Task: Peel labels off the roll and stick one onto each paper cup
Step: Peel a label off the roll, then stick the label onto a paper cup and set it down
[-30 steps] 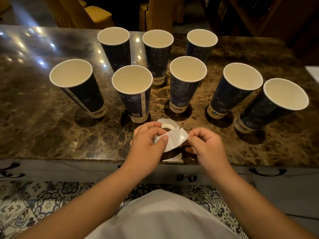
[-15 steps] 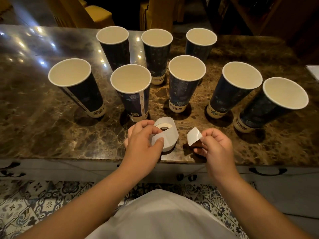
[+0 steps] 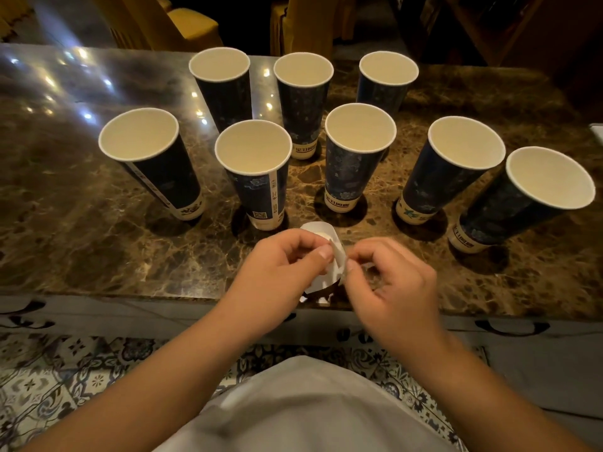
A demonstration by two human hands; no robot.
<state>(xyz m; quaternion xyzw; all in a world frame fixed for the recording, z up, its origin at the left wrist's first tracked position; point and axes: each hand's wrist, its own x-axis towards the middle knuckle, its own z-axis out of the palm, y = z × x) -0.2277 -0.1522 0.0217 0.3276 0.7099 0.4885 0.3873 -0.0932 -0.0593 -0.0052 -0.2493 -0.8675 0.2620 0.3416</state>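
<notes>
Several tall dark-blue paper cups stand upright and open on the marble table [image 3: 81, 230], three in a back row [image 3: 303, 106] and the others in a front arc [image 3: 352, 171]. No stuck-on label shows on their facing sides. My left hand [image 3: 277, 272] grips the white label roll [image 3: 318, 230] just above the table's near edge. A loose white strip [image 3: 337, 261] hangs from the roll between my hands. My right hand [image 3: 394, 285] pinches that strip's right edge with thumb and forefinger. The roll's core is mostly hidden behind my left fingers.
The table's near edge [image 3: 130, 296] runs just below my hands, with patterned floor tiles [image 3: 49, 386] beneath. Yellow chairs [image 3: 182, 27] stand behind the table. A pale object [image 3: 597, 133] pokes in at the far right edge.
Half a second ago my right hand held a white piece apart from the roll. It has moved back left and now pinches the strip at the roll. My left hand stays on the roll.
</notes>
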